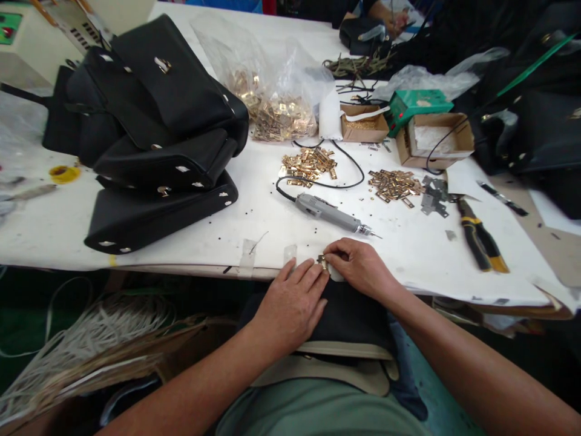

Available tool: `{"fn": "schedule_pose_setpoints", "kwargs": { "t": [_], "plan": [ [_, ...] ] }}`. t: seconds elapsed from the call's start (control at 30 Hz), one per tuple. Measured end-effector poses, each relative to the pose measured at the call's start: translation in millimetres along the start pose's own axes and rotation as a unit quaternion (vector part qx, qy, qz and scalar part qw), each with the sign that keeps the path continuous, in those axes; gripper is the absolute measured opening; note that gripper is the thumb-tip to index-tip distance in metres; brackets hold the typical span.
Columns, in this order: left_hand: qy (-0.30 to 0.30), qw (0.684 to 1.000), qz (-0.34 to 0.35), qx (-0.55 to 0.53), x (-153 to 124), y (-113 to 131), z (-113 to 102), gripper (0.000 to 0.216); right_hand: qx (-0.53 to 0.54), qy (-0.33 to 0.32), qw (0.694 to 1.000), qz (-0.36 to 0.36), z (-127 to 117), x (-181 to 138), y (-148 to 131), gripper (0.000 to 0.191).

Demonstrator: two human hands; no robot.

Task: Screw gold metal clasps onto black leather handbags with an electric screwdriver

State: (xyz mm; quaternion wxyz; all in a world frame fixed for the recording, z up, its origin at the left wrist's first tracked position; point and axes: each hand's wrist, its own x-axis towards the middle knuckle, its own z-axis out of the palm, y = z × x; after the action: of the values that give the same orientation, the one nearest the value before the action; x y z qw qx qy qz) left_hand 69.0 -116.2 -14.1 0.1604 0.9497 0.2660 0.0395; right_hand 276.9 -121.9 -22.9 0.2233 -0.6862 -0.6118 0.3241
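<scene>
A black handbag (349, 321) with beige edging lies on my lap against the table's front edge. At its far end sits a small gold metal clasp (322, 261). My right hand (361, 263) pinches this clasp between thumb and fingertips. My left hand (293, 303) lies flat on the bag with fingers stretched out, their tips beside the clasp. Just beyond my hands rests a grey electric screwdriver (329, 213), its bit pointing right. Gold metal plates lie in two loose piles, one behind the screwdriver (311, 163) and another (394, 184) to its right.
Black handbags (167, 139) are stacked at the left. Clear bags of gold fittings (285, 115), small cardboard boxes (436, 139) and a green power unit (417, 106) stand farther back. Pliers (481, 236) lie at the right. Another person's hand (394, 21) shows at the far side.
</scene>
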Motion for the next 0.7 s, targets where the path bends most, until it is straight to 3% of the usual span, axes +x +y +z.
{"fn": "schedule_pose_setpoints", "kwargs": {
  "t": [0.7],
  "plan": [
    [-0.002, 1.0, -0.002, 0.003, 1.9, 0.4, -3.9, 0.048, -0.034, -0.007, 0.999, 0.018, -1.3, 2.2, -4.7, 0.014]
  ]
}}
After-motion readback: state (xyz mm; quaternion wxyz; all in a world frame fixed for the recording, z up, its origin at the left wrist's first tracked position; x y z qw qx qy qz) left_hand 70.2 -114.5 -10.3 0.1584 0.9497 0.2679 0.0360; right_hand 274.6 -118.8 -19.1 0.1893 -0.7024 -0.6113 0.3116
